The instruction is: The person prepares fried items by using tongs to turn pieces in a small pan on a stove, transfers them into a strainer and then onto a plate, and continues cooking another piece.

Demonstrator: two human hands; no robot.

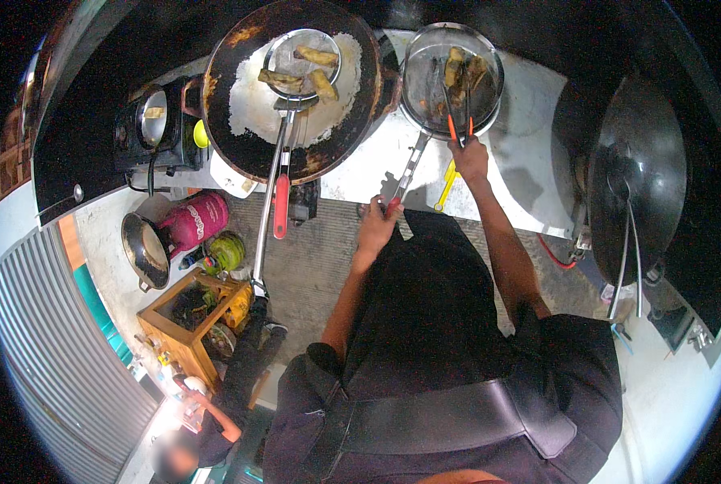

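My left hand [378, 227] holds the red handle of a wire strainer [421, 112], whose round basket rests over a metal bowl at the top right of centre. My right hand [471, 160] grips black tongs with orange parts [451, 124]; their tips are at browned food pieces [454, 69] in the strainer. Whether the tips pinch a piece cannot be told. To the left, a big dark wok [215, 130] holds whitish oil. Across it lies a long-handled skimmer [284, 130] with several golden pieces [317, 55] in and about its basket. A red-handled tool [280, 206] lies beside it.
Yellow tongs or a similar utensil [447, 187] lie on the white counter [348, 184] between my arms. Another large wok [645, 139] with a metal utensil stands at right. A small pan [153, 124] sits on a stove at left. Gas cylinders [200, 221] and a co-worker [215, 423] are lower left.
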